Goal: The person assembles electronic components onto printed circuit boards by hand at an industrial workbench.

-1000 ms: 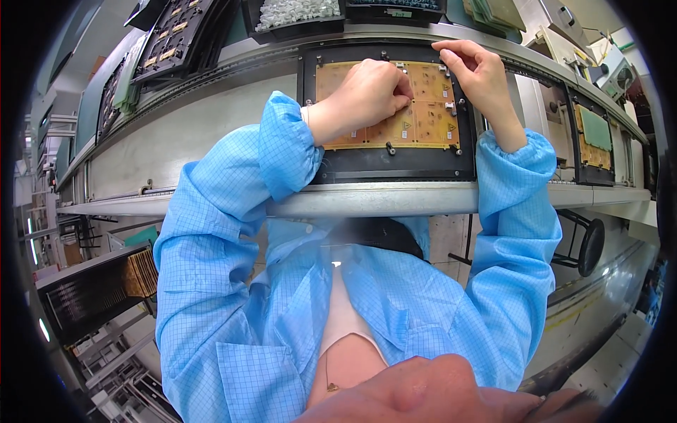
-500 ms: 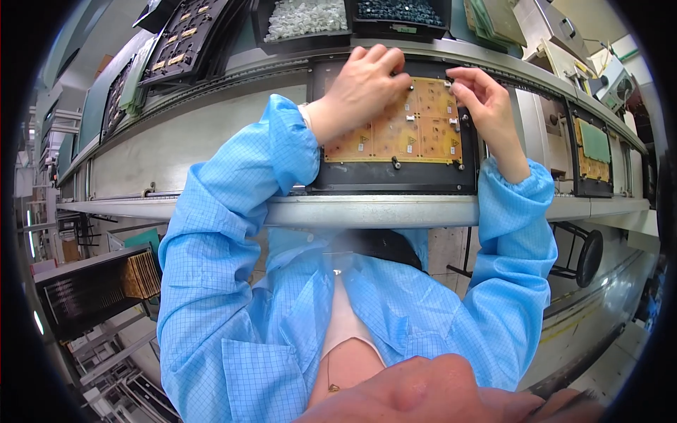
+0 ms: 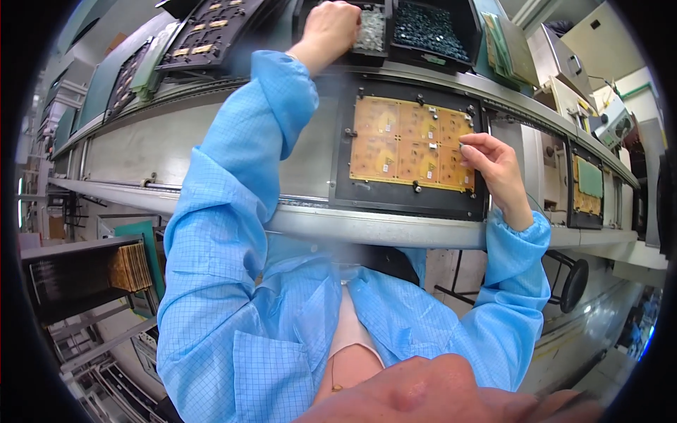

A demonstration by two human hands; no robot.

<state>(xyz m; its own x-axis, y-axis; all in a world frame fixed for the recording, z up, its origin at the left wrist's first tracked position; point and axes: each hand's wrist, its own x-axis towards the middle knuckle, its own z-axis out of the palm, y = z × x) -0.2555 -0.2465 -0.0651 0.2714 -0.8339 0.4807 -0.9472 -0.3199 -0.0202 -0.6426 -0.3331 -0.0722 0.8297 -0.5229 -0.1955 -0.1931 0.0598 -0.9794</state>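
My left hand (image 3: 330, 32) is over the black bin of small white parts (image 3: 370, 32), with its fingers curled at the parts. Whatever its fingertips hold is hidden. My right hand (image 3: 499, 169) is at the right side of a yellow-orange circuit board panel (image 3: 377, 156), thumb and forefinger pinched together. A tiny piece seems to show at those fingertips, too small to name. The panel lies in a black carrier frame (image 3: 381, 195) with small dark clamps around its edge. A white component (image 3: 432, 146) stands near the panel's middle.
Beside the white parts is a black bin of dark blue parts (image 3: 431, 32). Black carriers (image 3: 211, 35) lean at the upper left, green sheets (image 3: 508, 53) at the upper right. Another carrier with a green piece (image 3: 589, 178) sits farther right on the metal rail (image 3: 395, 224).
My left hand has moved from the panel up to the bin of white parts. My right hand remains at the panel's right side, now lower along it. The whole view has shifted somewhat.
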